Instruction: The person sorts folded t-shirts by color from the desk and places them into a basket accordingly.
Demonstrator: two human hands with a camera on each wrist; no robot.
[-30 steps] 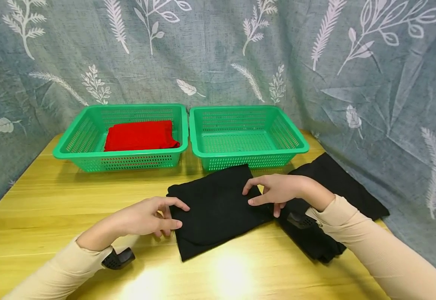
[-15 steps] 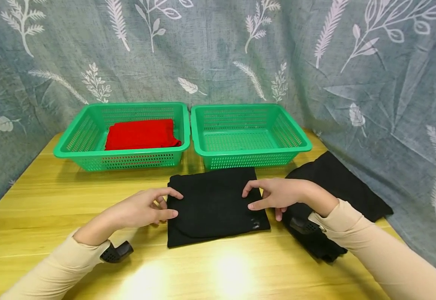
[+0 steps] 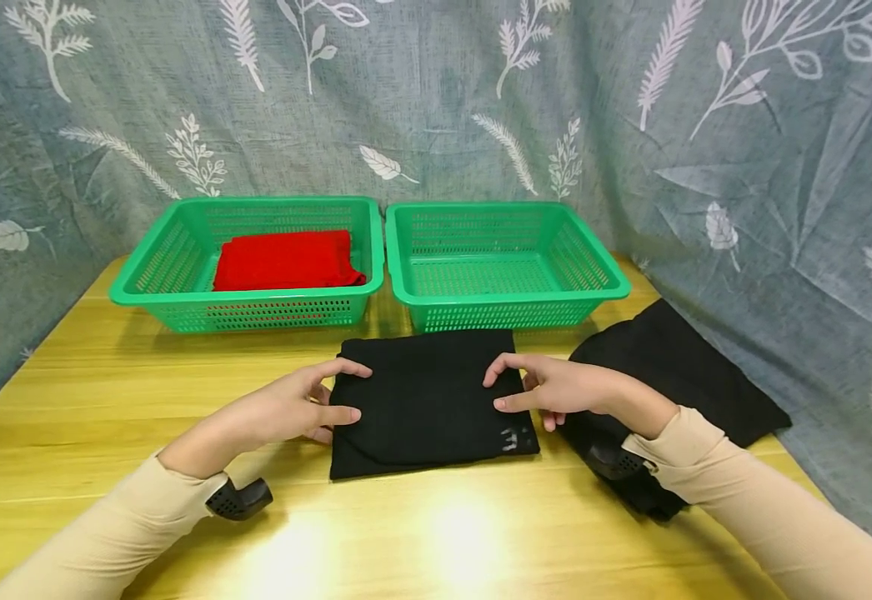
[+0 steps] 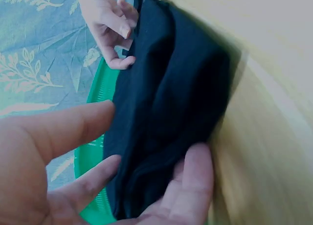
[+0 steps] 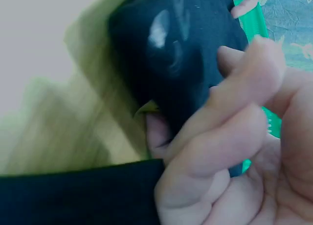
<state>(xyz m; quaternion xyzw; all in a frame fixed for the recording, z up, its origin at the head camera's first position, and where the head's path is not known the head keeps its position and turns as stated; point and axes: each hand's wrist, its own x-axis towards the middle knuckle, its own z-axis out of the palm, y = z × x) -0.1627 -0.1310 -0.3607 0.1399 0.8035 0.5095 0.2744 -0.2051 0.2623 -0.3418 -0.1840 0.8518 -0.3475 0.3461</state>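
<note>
Black cloth turned squarer; reads as straightening. Your left grip, right grip at its edges; pinching? Can't tell.

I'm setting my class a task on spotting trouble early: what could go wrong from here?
The left hand and right hand are at opposite edges of the folded black cloth; its layers might slip apart if lifted. The second black cloth lies beside the right hand and could get dragged along.

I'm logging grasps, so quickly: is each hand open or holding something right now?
Left hand: closed, holding the folded black cloth by its left edge.
Right hand: closed, holding the same cloth by its right edge.
</note>
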